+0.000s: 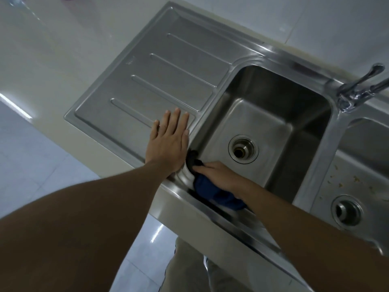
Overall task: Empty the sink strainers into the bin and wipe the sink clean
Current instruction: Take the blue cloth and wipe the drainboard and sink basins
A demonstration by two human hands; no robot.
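Blue cloth sits in the near-left corner of the left sink bowl, bunched under the right hand. Fingers lie over the cloth and press it against the steel wall; whether they curl round it I cannot tell. A dark end of cloth sticks out past the fingertips. Likely held there to scrub the rounded corner where grime collects.

Left hand lies flat on the drainboard, just left of the bowl, fingers straight and close together, holding nothing; reads as a brace while leaning in.

The bowl's drain is an open round hole, no strainer basket visible in it. Bowl looks smooth brushed steel, clean. Right of it, the second bowl has yellowish crumbs scattered near its drain, so wiping there looks not yet done. Drainboard is ribbed steel with long raised ridges. Chrome tap stands behind, between the bowls. Pale glossy table surrounds the drainboard.
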